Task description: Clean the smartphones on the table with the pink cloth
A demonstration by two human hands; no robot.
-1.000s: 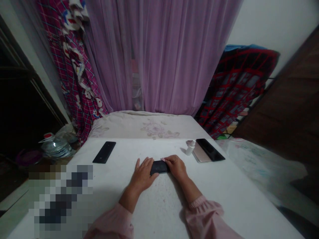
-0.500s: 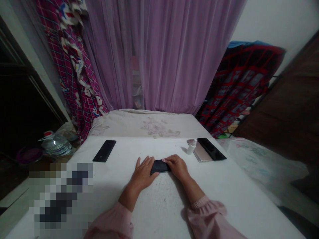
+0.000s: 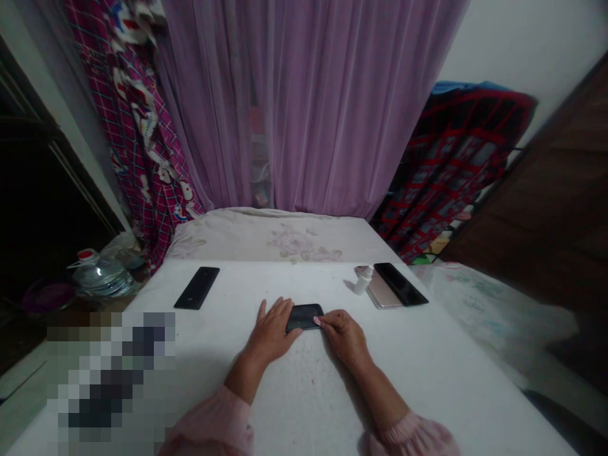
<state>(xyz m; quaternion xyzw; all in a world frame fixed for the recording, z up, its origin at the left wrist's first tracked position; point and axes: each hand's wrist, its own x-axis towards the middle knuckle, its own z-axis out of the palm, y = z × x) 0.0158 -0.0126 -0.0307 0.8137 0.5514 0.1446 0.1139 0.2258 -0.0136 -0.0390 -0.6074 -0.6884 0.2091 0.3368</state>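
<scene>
A dark smartphone (image 3: pixel 304 316) lies flat and sideways on the white cloth in front of me. My left hand (image 3: pixel 270 332) grips its left end, thumb along the near edge and fingers at the far side. Between thumb and fingertips, my right hand (image 3: pixel 346 337) pinches a small pinkish-white piece (image 3: pixel 317 321), touching the phone near its right end. What that piece is made of cannot be made out.
Back right stand a small white bottle (image 3: pixel 363 281), a rose-gold phone (image 3: pixel 384 293) and a black phone (image 3: pixel 401 285). Another black phone (image 3: pixel 197 288) lies at the left. Blurred squares cover the lower left. A large water bottle (image 3: pixel 102 275) stands beyond the table's left edge.
My right hand has slid toward me and slightly right, carrying the small piece from the phone's far side to its near right corner. The left hand stays on the phone.
</scene>
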